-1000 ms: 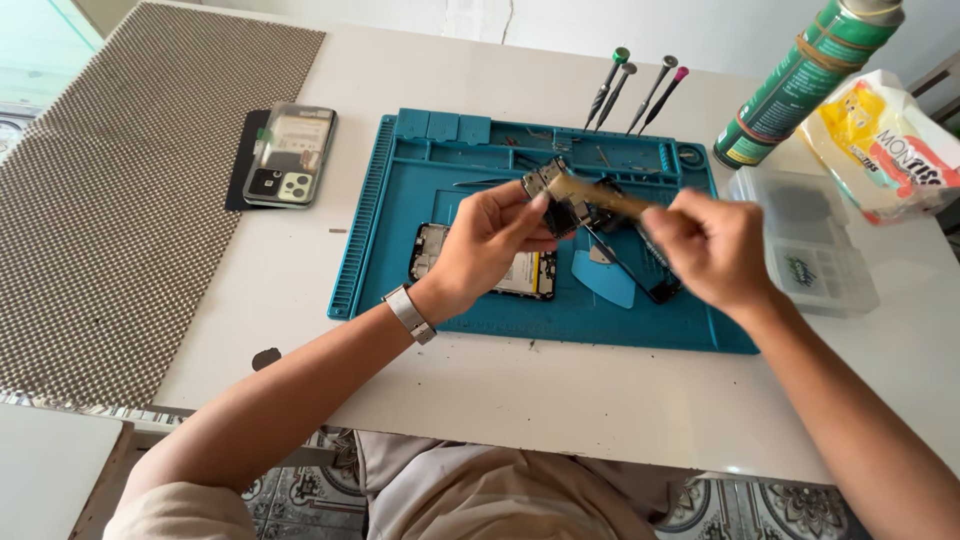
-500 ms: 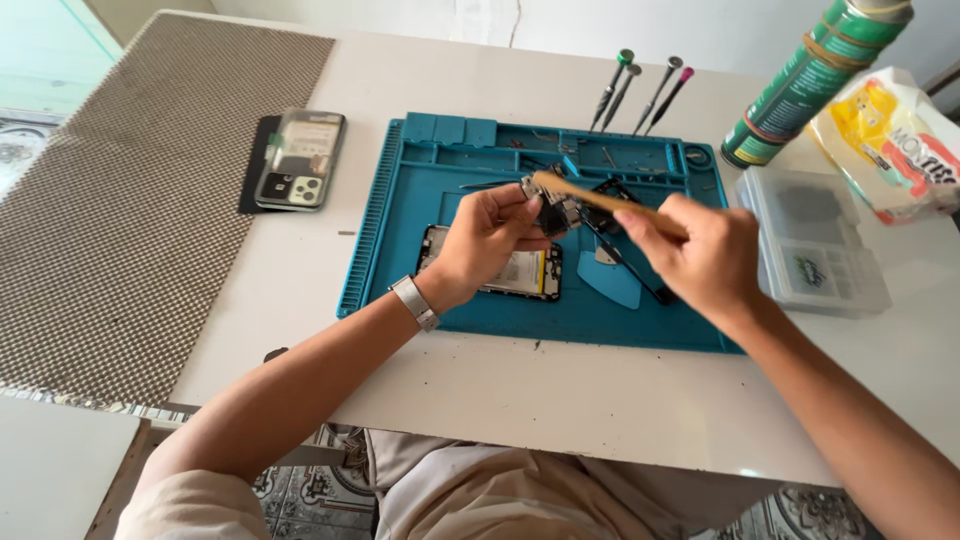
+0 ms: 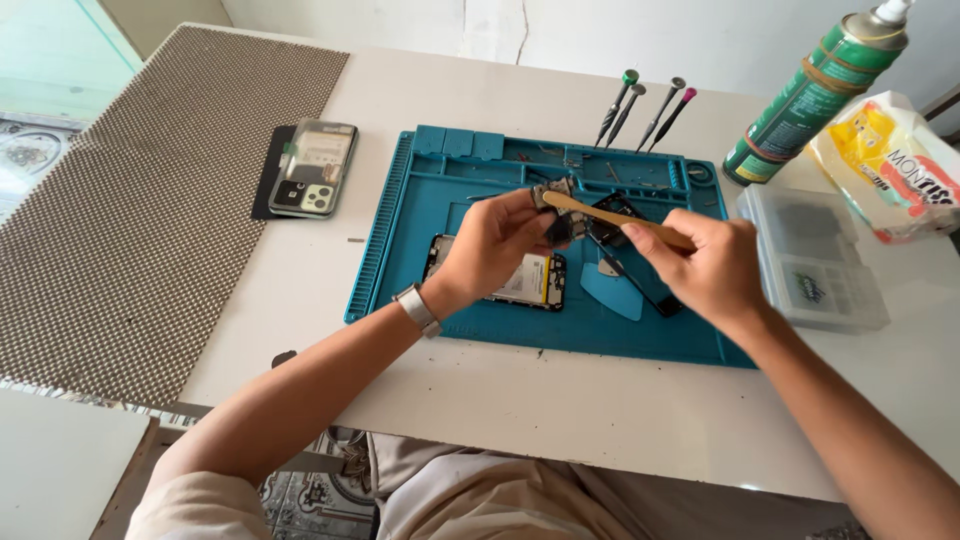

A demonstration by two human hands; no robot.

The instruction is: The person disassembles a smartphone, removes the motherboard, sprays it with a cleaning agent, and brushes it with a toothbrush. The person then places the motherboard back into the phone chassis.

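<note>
Blue work mat [image 3: 420, 250], green spray can [image 3: 800, 105], yellow-and-white bag [image 3: 890, 160], brown dotted mesh mat [image 3: 150, 200], white table [image 3: 560, 400]

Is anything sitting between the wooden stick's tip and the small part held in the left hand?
Nothing visible. The right hand holds the wooden stick, whose tip already meets the small part pinched by the left hand, above the blue mat.

A phone-repair bench at home. A blue silicone work mat [image 3: 400, 240] and slim precision screwdrivers [image 3: 640, 108] cover the white table [image 3: 560, 400]. Patterned floor tiles [image 3: 300, 495] show below.
</note>
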